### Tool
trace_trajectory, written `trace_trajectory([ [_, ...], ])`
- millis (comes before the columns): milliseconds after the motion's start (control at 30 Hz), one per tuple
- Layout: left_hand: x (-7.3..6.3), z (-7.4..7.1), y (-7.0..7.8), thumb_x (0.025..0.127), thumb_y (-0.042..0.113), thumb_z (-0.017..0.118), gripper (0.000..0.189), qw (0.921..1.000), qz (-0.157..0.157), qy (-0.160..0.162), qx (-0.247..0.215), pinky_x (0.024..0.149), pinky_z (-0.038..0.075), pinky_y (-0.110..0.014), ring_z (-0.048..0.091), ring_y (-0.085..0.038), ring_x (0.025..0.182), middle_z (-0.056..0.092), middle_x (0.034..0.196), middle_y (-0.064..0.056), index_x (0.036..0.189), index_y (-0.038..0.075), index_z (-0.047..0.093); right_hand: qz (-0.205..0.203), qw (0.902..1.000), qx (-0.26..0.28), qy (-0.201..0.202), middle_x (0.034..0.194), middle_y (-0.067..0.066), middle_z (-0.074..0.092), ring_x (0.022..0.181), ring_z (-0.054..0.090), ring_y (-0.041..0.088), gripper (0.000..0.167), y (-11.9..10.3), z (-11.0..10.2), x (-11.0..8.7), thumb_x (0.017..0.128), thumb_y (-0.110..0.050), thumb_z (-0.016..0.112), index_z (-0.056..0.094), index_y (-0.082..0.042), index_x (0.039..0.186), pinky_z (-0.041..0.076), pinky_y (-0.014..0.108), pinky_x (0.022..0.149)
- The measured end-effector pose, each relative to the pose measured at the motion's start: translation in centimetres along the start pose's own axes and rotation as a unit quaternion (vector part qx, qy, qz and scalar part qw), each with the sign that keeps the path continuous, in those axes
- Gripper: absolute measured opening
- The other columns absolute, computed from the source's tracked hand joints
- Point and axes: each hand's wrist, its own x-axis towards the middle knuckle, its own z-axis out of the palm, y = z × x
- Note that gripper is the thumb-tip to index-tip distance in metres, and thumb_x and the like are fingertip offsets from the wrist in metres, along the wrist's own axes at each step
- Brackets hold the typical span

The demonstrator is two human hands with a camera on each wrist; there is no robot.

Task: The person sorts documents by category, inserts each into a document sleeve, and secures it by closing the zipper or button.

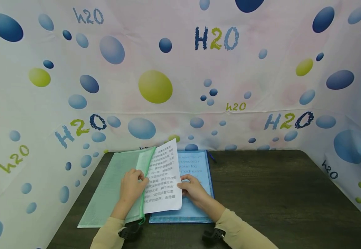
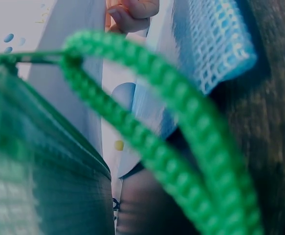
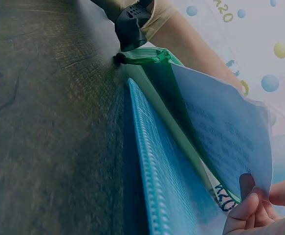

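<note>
A green mesh zip pouch [image 1: 105,193] lies at the left, its right edge lifted and open. My left hand [image 1: 131,185] pinches that edge between thumb and fingers. Printed paper [image 1: 164,188] stands tilted out of the pouch's opening, its left part hidden inside. My right hand [image 1: 196,191] pinches the paper's right edge, thumb on the printed face; the right wrist view shows the fingertips [image 3: 250,205] at the sheet's border. A green braided cord loop [image 2: 191,115] hangs from the pouch's corner, large in the left wrist view.
Under the paper and right hand lies a blue mesh pouch [image 1: 196,211], with printed English text showing at its top. A dark blue pull tab [image 1: 212,158] sticks out at its upper right corner. The dark wooden table [image 1: 267,193] extends right, up to a bubble-patterned curtain [image 1: 183,79].
</note>
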Motion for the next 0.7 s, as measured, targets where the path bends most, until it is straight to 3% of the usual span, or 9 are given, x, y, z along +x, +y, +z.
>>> trace_trajectory([
  [133, 0.1, 0.0, -0.1, 0.077, 0.012, 0.066, 0.020, 1.0000, -0.001, -0.009, -0.002, 0.066, 0.031, -0.033, 0.041, -0.021, 0.069, 0.052, 0.075, -0.005, 0.065, 0.013, 0.051, 0.005, 1.0000, -0.006, -0.001, 0.091, 0.008, 0.069, 0.066, 0.057, 0.009, 0.029, 0.2, 0.4, 0.1, 0.090, -0.001, 0.056, 0.047, 0.008, 0.116, 0.043, 0.023, 0.061],
  [533, 0.0, 0.0, 0.1, 0.076, 0.011, 0.068, 0.023, 0.9998, 0.017, 0.013, -0.002, 0.064, 0.030, -0.031, 0.039, -0.019, 0.066, 0.051, 0.072, -0.003, 0.063, 0.014, 0.050, 0.007, 1.0000, -0.003, -0.003, 0.094, 0.010, 0.068, 0.065, 0.054, 0.010, 0.030, 0.4, 1.9, 0.5, 0.090, -0.003, 0.058, 0.049, 0.006, 0.117, 0.042, 0.023, 0.059],
  [700, 0.1, -0.1, 0.1, 0.077, 0.010, 0.066, 0.021, 0.9999, 0.013, 0.006, -0.001, 0.064, 0.030, -0.031, 0.037, -0.018, 0.066, 0.051, 0.073, -0.004, 0.064, 0.014, 0.050, 0.011, 0.9999, 0.004, -0.006, 0.097, 0.012, 0.067, 0.065, 0.053, 0.011, 0.031, 0.6, 2.6, 0.8, 0.091, -0.004, 0.059, 0.049, 0.005, 0.118, 0.042, 0.024, 0.059],
])
